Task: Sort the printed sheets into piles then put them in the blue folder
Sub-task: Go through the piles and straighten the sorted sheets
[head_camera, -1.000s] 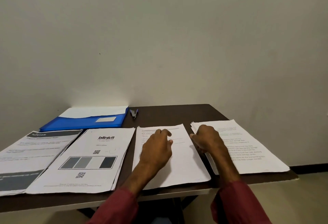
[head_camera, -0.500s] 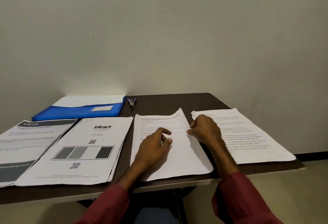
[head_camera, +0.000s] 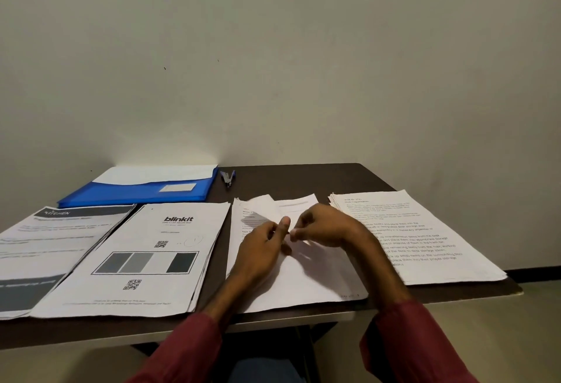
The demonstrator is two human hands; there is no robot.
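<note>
Right hand (head_camera: 329, 226), top sheet (head_camera: 264, 209) between fingertips (head_camera: 294, 232)

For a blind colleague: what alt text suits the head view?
The left hand and right hand pinch a white printed sheet over one of four paper piles on a dark brown table; a blue plastic folder lies behind.

We see a blue folder (head_camera: 130, 194) on our dark brown table (head_camera: 288, 179). The white blinkit sheet (head_camera: 142, 258) carries grey, white and black blocks; our sleeves (head_camera: 188, 349) are maroon.
</note>
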